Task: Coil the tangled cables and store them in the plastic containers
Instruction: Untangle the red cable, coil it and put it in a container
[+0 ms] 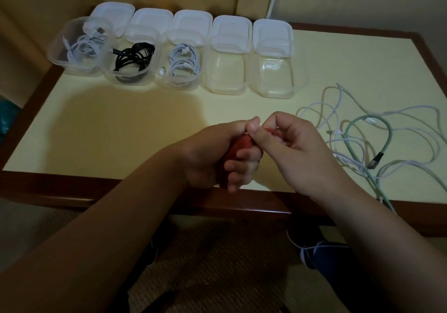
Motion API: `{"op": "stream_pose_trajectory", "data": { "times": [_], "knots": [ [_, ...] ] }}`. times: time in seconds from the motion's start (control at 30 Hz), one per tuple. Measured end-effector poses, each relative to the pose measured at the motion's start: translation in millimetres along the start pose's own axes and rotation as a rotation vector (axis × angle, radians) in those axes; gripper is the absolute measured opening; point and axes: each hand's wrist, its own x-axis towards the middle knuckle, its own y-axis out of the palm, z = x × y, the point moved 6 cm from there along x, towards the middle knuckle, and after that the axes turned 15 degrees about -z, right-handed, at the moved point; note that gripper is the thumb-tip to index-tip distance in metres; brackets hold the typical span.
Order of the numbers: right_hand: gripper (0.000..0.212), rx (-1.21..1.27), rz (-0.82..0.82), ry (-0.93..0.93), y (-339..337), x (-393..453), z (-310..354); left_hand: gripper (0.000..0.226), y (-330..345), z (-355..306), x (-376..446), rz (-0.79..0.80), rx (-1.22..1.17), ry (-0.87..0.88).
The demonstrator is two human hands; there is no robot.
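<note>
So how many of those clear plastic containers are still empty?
2: the fourth container and the fifth container from the left in the row at the back of the table. The three left of them each hold a coiled cable.

Home room (carpet (205,252), wooden table (121,123))

dim warm light; soft shadow on table (121,123); overall blur; wide-angle bending at edges; floor dark.

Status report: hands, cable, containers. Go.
Left hand grips red cable coil; right hand pinches its end. Three containers filled, two containers empty. Tangled cables wait at right.
</note>
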Motion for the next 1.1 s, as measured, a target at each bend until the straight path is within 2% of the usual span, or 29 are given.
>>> {"op": "stream_pose_trajectory", "data": {
  "times": [0.13, 0.23, 0.3, 0.43, 0.5, 0.57, 0.7, 0.8, 0.87, 0.93, 1.0, 1.1],
  "knots": [
    [0.046, 0.000, 0.006, 0.156, 3.9, 4.9, -14.0, 0.063, 7.0, -9.0, -5.0, 0.195, -0.398, -0.014],
    [0.047, -0.072, 0.071, 0.177, 10.4, 3.9, -19.9, 0.062, 3.7, -16.7, -5.1, 0.182, -0.655, 0.023],
    [0.048, -0.106, 0.162, 0.206, 17.9, -2.9, -22.4, 0.061, -5.0, -20.9, -2.1, 0.033, -0.794, 0.090],
    [0.047, -0.206, 0.344, 0.257, 28.3, -21.6, -19.2, 0.062, -34.1, -25.1, -1.8, -0.440, -0.893, 0.269],
    [0.049, -0.221, 0.409, 0.257, 31.8, -29.0, -10.8, 0.060, -41.3, -23.5, -3.7, -0.609, -0.841, 0.338],
    [0.051, -0.228, 0.464, 0.241, 34.3, -35.0, 1.1, 0.057, -45.6, -21.8, -5.5, -0.729, -0.652, 0.413],
    [0.042, -0.234, 0.440, 0.172, 26.8, -34.1, 22.7, 0.067, -50.9, -30.4, -12.5, -0.887, 0.072, 0.575],
    [0.038, -0.190, 0.304, 0.072, 15.2, -24.2, 29.6, 0.071, -37.4, -32.0, -11.6, -0.823, 0.446, 0.575],
    [0.041, -0.178, 0.220, -0.014, 7.7, -17.0, 31.3, 0.075, -25.0, -24.7, -6.1, -0.683, 0.543, 0.474],
    [0.037, -0.113, 0.186, -0.052, 3.2, -11.0, 27.9, 0.077, -15.7, -15.0, -0.7, -0.494, 0.432, 0.337],
    [0.026, -0.047, 0.124, -0.048, -2.5, -3.2, 21.6, 0.074, -9.5, -9.9, 0.4, -0.297, 0.182, 0.229],
    [0.027, -0.056, 0.148, -0.022, -4.0, 2.7, 16.6, 0.067, -0.1, -7.0, -4.9, 0.010, -0.070, 0.176]
  ]
}}
